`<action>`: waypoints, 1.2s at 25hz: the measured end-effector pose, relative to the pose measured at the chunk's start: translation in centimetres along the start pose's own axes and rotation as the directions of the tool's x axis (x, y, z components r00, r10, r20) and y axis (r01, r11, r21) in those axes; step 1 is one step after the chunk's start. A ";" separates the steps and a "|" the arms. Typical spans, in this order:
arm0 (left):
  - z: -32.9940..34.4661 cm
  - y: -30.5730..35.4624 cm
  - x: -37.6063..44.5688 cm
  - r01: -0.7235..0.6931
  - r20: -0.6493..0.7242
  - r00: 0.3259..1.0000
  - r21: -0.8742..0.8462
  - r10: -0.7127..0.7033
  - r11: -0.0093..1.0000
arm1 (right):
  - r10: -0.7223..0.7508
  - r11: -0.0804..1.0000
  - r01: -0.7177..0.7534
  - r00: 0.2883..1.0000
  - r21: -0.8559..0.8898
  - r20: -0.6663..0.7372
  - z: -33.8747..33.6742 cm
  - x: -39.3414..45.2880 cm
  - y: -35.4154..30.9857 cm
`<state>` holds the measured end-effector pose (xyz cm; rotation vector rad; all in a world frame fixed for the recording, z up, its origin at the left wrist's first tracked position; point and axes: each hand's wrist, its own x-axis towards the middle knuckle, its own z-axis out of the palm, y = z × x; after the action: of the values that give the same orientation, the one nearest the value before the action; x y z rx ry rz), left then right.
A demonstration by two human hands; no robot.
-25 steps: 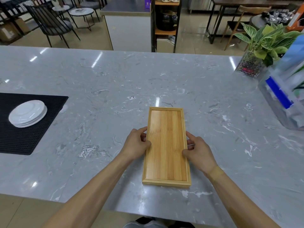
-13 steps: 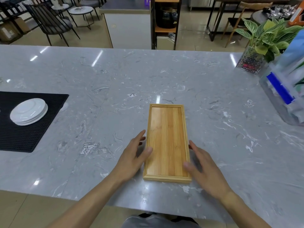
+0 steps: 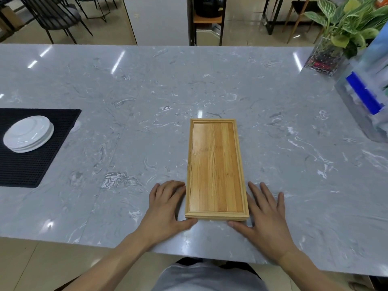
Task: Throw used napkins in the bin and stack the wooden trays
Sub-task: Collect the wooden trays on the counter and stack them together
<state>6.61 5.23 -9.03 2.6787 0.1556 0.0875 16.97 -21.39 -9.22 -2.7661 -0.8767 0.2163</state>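
The wooden trays (image 3: 216,169), rectangular striped bamboo with raised rims, lie stacked on the grey veined marble counter (image 3: 147,91), between the two hands. The left hand (image 3: 165,208) and right hand (image 3: 265,215) lie flat with fingers spread, thumbs at the stack's near corners. A second ago both gripped the long sides farther up; they have since slid back and let go.

Stacked wooden trays (image 3: 216,169), flat, lengthwise on marble counter (image 3: 147,91)

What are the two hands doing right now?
Left hand: open, flat beside the wooden trays, holding nothing.
Right hand: open, flat beside them, holding nothing.
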 end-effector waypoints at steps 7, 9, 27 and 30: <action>0.0 -0.2 2.3 0.005 0.007 1.000 -0.032 -0.005 0.999 | 0.016 1.000 -0.016 1.000 -0.015 -0.025 -0.2 1.2 0.8; -0.2 0.0 3.2 0.017 0.030 0.999 -0.032 -0.016 0.999 | 0.022 1.000 -0.022 1.000 -0.020 -0.018 -0.6 1.8 1.1; -2.0 1.3 3.7 -0.322 -0.018 0.946 0.060 0.324 0.945 | -0.284 0.953 0.300 0.936 0.049 -0.205 -2.1 2.4 2.0; -2.1 1.4 3.7 -0.292 -0.003 0.956 -0.015 0.292 0.956 | -0.274 0.955 0.290 0.943 0.062 -0.189 -2.3 2.4 1.9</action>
<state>10.25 5.39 -6.39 2.6676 -0.2420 0.1812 20.41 -21.90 -7.66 -2.4928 -1.1674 -0.0423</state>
